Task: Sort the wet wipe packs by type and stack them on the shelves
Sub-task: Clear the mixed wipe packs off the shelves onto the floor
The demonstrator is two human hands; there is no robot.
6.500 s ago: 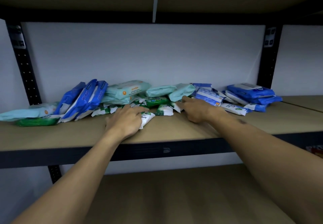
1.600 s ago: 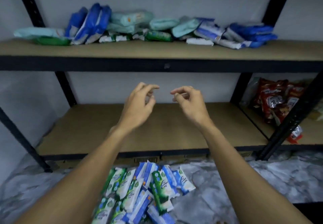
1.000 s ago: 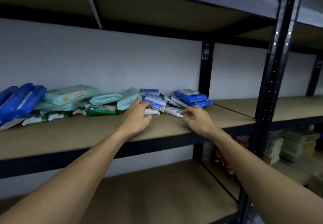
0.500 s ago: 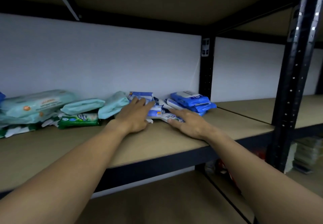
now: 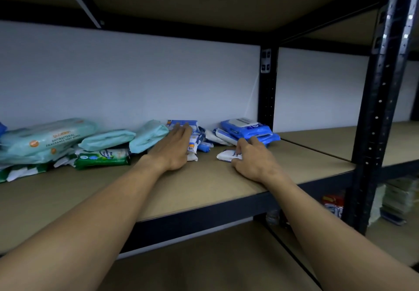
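Pulled nearer and rightward since half a second ago: small white pack [image 5: 225, 155], now lying alone on the middle shelf [image 5: 204, 184], set apart from the blue-and-white heap [image 5: 195, 135] it was tucked against. Gripped at its right end by the right hand [image 5: 254, 161], fingers curled over it. Left hand [image 5: 173, 152] laid on the heap as before, fingers straight, pressing down and clasping nothing.

Sorting judged barely begun on this shelf. Nearest to done: dark blue packs [image 5: 246, 129], lying one on another at the far right, just beside the back post [image 5: 267, 91]. Even so, not squared up, with a white-and-blue pack poking out from under their left side.

Not yet grouped:
- teal packs [image 5: 47, 138], leaning and overlapping from far left to centre
- green pack [image 5: 102, 157], wedged under the teal ones, with white-and-green packs crumpled further left
- small blue-and-white packs, tumbled under the left hand

No tidy stack of any small kind to be seen.

Left to do, by the look of it: parting white, blue-and-white, green and teal kinds, then squaring each into its own stack. Single white pack seemingly the first of its kind drawn out, so most of the work ahead. Packs soft and slippery-looking; likely to slide off one another unless laid flat.
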